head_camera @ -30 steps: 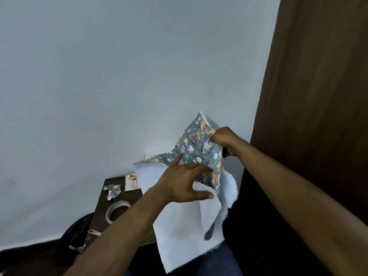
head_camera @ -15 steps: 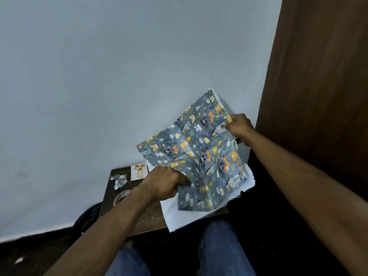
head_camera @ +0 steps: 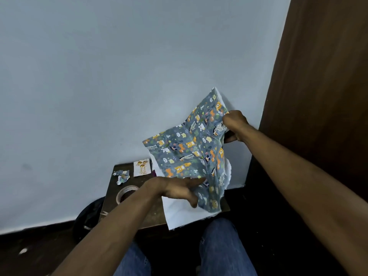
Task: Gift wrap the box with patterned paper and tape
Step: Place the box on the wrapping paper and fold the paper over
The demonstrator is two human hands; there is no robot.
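Pale blue wall (head_camera: 99,86), brown door (head_camera: 322,86) (wooden), dark floor (head_camera: 29,255)

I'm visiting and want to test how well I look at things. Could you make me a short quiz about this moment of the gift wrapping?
1. True or false: the right hand grips the upper edge of the patterned paper.
2. What lies nearest the left forearm on the small brown table? A) the tape roll B) scissors C) a ribbon
3. Fill in: the left hand has its fingers ____ against the lower part of the sheet.

Key
1. True; the paper bunches in its fist.
2. A; torn paper scraps and a small card lie farther back.
3. Outstretched, not curled round it.
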